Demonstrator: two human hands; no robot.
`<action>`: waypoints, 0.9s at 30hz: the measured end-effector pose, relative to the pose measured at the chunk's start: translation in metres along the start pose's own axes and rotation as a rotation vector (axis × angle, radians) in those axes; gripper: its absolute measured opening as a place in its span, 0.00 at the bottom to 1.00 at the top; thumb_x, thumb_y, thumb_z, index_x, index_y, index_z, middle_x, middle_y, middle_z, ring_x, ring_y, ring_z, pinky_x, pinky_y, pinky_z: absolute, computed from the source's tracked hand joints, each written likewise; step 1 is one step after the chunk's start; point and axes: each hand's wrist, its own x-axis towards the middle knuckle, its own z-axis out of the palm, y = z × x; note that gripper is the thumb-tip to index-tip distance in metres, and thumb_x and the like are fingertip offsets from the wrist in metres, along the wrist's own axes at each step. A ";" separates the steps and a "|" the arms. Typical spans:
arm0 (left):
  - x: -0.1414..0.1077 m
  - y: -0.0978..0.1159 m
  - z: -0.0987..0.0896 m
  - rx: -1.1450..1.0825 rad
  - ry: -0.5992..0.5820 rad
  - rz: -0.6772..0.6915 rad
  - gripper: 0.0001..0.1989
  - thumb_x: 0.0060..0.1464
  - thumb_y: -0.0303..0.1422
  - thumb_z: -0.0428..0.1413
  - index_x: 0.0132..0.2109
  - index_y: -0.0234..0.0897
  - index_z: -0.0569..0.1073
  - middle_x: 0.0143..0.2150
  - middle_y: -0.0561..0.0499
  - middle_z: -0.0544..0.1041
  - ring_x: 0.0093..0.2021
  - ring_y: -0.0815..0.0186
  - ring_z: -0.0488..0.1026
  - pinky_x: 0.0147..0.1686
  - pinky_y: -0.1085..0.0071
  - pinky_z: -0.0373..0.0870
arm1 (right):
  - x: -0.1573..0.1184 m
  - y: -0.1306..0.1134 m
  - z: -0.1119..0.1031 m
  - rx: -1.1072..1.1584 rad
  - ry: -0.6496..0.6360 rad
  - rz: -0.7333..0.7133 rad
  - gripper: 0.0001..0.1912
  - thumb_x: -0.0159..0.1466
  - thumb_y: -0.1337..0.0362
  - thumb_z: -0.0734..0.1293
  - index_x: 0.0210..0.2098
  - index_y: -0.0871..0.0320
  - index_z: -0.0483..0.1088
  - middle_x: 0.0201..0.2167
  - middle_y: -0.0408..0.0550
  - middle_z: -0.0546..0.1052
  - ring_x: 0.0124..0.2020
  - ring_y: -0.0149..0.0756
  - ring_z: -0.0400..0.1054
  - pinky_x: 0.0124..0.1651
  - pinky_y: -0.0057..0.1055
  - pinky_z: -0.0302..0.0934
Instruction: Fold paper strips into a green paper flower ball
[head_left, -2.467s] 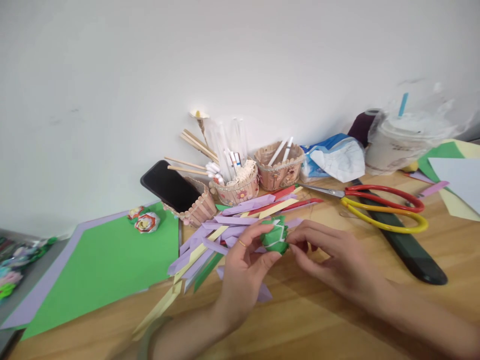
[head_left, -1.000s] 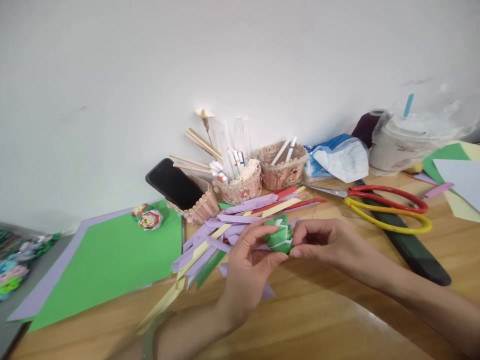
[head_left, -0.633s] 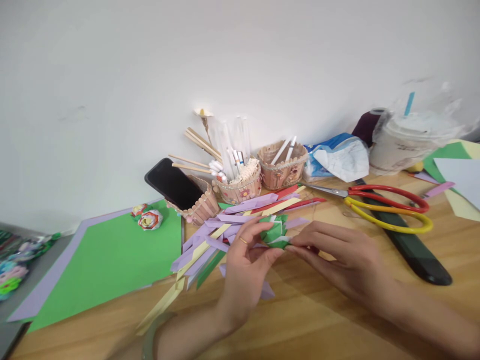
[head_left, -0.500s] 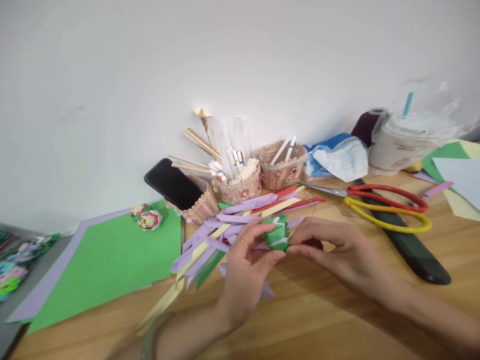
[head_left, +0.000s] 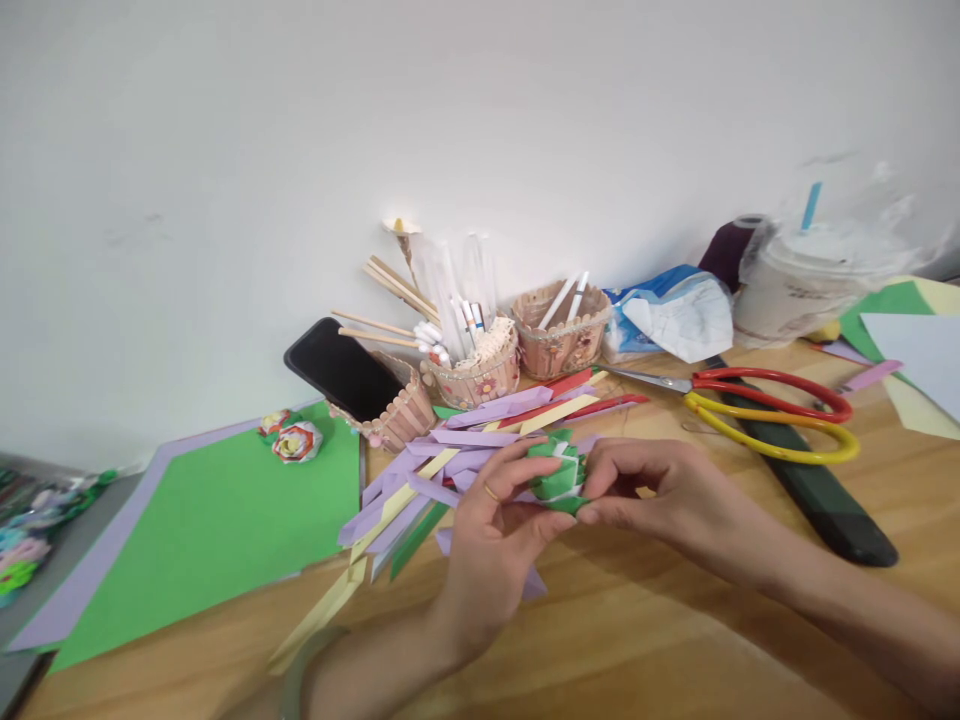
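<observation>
The left hand [head_left: 491, 525] grips a green-and-white folded-paper ball [head_left: 556, 480], thumb below and fingers curled over its upper left side. The right hand [head_left: 660, 485] has its thumb and index fingertip closed on the ball's lower right side. The ball is held above the middle of the wooden desk [head_left: 660, 640], just in front of a loose heap of purple, yellow, red and green paper strips [head_left: 480, 437].

Along the desk's far edge, by the wall, stand 3 baskets [head_left: 566, 345]; a black smartphone [head_left: 341, 368] leans in the leftmost. To their right are a blue-and-white tissue pack [head_left: 679, 315] and, toward the far right corner, a bagged drink cup [head_left: 784, 295] with a blue straw [head_left: 811, 206]. Print on the cup is too blurred to read. Red-and-yellow-handled scissors [head_left: 772, 455] lie right of the hands. Near the desk's left edge, 2 paper rosettes [head_left: 295, 441] rest on a green sheet [head_left: 210, 530].
</observation>
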 end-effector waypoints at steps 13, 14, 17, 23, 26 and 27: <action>0.000 0.000 -0.001 0.003 0.003 -0.012 0.14 0.45 0.29 0.61 0.42 0.43 0.74 0.55 0.48 0.66 0.49 0.62 0.69 0.43 0.68 0.71 | 0.000 0.002 -0.006 -0.110 -0.043 -0.064 0.12 0.55 0.58 0.68 0.22 0.60 0.71 0.20 0.41 0.69 0.22 0.28 0.61 0.26 0.25 0.56; 0.000 0.000 -0.002 0.017 -0.010 -0.002 0.14 0.45 0.29 0.60 0.42 0.43 0.75 0.55 0.48 0.66 0.50 0.61 0.68 0.44 0.67 0.70 | 0.000 0.003 -0.005 -0.109 -0.040 -0.055 0.12 0.55 0.58 0.68 0.21 0.60 0.70 0.19 0.40 0.68 0.22 0.27 0.60 0.25 0.24 0.56; 0.000 0.000 -0.002 0.025 -0.047 0.022 0.14 0.46 0.29 0.60 0.42 0.44 0.75 0.54 0.48 0.67 0.51 0.59 0.67 0.46 0.66 0.69 | 0.000 0.005 -0.003 -0.112 -0.030 -0.048 0.12 0.53 0.59 0.70 0.19 0.60 0.68 0.18 0.39 0.66 0.20 0.26 0.59 0.23 0.23 0.55; 0.001 0.000 -0.001 -0.044 -0.041 -0.001 0.14 0.45 0.29 0.60 0.42 0.44 0.74 0.53 0.49 0.67 0.51 0.60 0.67 0.46 0.66 0.68 | 0.001 0.006 -0.002 -0.144 0.014 -0.110 0.11 0.53 0.60 0.70 0.21 0.60 0.70 0.20 0.41 0.70 0.21 0.27 0.63 0.23 0.23 0.58; 0.002 0.000 0.000 -0.075 0.050 -0.020 0.15 0.44 0.28 0.61 0.42 0.44 0.73 0.52 0.50 0.67 0.49 0.63 0.68 0.44 0.68 0.69 | -0.003 0.007 0.003 -0.237 0.125 -0.242 0.05 0.57 0.63 0.67 0.27 0.59 0.73 0.25 0.46 0.75 0.25 0.30 0.68 0.26 0.25 0.62; 0.003 0.001 0.001 -0.086 0.077 -0.025 0.15 0.44 0.28 0.61 0.42 0.43 0.73 0.51 0.50 0.68 0.47 0.64 0.69 0.43 0.69 0.69 | -0.005 0.007 0.005 -0.287 0.175 -0.307 0.04 0.58 0.66 0.66 0.30 0.59 0.73 0.27 0.47 0.76 0.27 0.31 0.69 0.27 0.26 0.63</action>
